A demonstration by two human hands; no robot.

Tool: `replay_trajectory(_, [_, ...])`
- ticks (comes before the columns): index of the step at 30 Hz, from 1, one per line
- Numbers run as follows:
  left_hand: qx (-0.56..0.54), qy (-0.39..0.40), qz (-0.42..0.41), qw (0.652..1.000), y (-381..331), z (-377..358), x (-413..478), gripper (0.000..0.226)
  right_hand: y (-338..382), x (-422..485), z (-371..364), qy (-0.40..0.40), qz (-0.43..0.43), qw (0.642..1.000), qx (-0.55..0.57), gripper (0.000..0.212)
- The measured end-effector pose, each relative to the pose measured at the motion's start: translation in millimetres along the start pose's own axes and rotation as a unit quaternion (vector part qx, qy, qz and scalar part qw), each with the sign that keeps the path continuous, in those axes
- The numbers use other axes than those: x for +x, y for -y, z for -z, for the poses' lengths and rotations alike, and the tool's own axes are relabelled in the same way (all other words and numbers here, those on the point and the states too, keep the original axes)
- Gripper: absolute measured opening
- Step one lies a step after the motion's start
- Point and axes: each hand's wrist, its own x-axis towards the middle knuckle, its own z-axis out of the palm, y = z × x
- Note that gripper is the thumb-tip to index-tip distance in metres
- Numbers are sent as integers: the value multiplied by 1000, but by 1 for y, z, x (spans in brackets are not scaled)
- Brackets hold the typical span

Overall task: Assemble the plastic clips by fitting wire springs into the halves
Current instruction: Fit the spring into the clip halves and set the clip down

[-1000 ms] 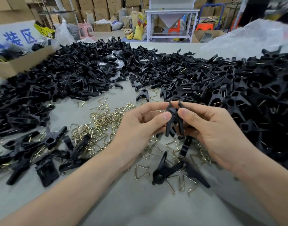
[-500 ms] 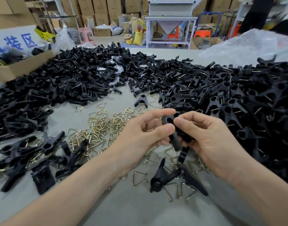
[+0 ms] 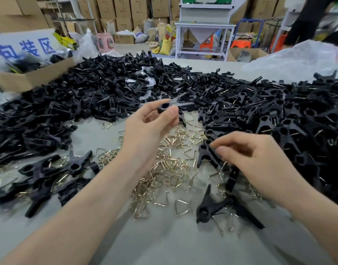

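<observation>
My left hand (image 3: 147, 131) is raised above the table and pinches a black plastic clip (image 3: 174, 105) between thumb and fingers; the clip is blurred. Lower and to the right, my right hand (image 3: 260, 161) has its fingertips on another black clip piece (image 3: 208, 155) lying at the edge of the springs. A heap of brass wire springs (image 3: 168, 169) covers the grey table (image 3: 164, 241) between my hands. Loose black clip halves (image 3: 88, 96) are piled across the back and left.
An assembled black clip (image 3: 212, 207) lies near the front on some springs. More clips with springs fill the right side (image 3: 298, 121) and front left (image 3: 49, 175). A cardboard box (image 3: 30, 77) stands back left, a clear plastic bag (image 3: 298, 58) back right.
My hands were together on one clip; they have parted. The left hand lifted a clip up and away, and the right hand dropped to a clip piece on the table.
</observation>
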Motion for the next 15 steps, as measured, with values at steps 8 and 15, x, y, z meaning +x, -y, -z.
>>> replay_trajectory(8, [13,-19,-11,1000,7,1,3,29,26,30,-44,157,63,936,-307,13])
replay_trajectory(15, [127,-3,-12,992,10,-2,-2,25,17,24,-36,162,-26,969,-186,19])
